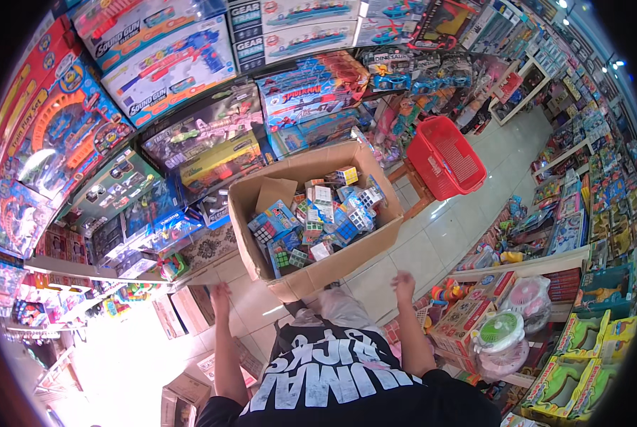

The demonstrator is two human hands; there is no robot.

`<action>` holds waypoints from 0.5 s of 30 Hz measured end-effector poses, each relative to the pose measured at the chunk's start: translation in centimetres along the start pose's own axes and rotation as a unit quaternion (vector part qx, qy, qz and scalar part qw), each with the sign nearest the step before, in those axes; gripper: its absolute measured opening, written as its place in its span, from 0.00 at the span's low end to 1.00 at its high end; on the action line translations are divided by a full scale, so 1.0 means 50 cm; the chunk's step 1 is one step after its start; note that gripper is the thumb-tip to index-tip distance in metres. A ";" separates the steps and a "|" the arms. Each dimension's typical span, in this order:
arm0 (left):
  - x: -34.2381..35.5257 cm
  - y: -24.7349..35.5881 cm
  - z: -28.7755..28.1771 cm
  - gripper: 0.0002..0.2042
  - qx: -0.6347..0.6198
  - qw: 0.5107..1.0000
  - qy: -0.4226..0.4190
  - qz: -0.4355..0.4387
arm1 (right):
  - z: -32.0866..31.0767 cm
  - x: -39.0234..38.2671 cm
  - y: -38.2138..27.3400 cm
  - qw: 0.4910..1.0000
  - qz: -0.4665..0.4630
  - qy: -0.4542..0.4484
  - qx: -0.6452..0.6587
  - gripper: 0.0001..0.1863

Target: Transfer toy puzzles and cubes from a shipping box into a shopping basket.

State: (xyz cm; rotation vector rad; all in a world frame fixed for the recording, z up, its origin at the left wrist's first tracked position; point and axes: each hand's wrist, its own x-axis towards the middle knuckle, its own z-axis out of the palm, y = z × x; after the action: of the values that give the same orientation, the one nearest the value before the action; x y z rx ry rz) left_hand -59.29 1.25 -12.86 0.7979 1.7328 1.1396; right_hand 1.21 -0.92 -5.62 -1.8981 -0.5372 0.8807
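A large open cardboard box (361, 257) stands in front of me. Loose puzzle cubes and blue packages fill it, among them a cube with red squares (264, 233), a white-faced boxed cube (323, 196) and a yellow-topped cube (346, 176). To the left of the box's near side hangs my left hand (220, 297), empty, its fingers loosely bent. My right hand (404, 286) is held off the near right corner, also empty with fingers loosely apart. Neither hand touches the box or the cubes.
A red plastic basket (433, 171) rests on a wooden stool (419, 186) beyond the box's right side. Shelves of boxed toys line the left and far sides. Stacked cartons (468, 317) and a green-topped toy fan (498, 331) stand near my right arm. Brown cartons (183, 313) sit at left.
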 end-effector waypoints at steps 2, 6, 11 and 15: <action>0.040 0.132 0.028 0.11 -0.073 0.995 0.028 0.060 | 0.024 0.012 -0.095 0.994 -0.087 0.057 0.041 0.07; 0.044 0.413 0.122 0.09 -0.075 0.978 0.059 0.185 | 0.122 -0.007 -0.354 0.974 -0.200 0.049 0.099 0.07; 0.006 0.627 0.281 0.09 0.031 0.954 -0.053 0.294 | 0.277 -0.004 -0.502 0.962 -0.234 -0.102 0.100 0.09; 0.036 0.620 0.426 0.09 0.062 0.966 -0.150 0.203 | 0.401 0.059 -0.473 0.961 -0.218 -0.170 -0.001 0.11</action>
State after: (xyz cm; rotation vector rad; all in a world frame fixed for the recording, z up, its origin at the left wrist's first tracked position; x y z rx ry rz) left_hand -39.18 21.90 11.41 1.3764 1.4317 1.1097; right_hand -12.24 23.45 8.38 -1.5448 -1.1158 0.9078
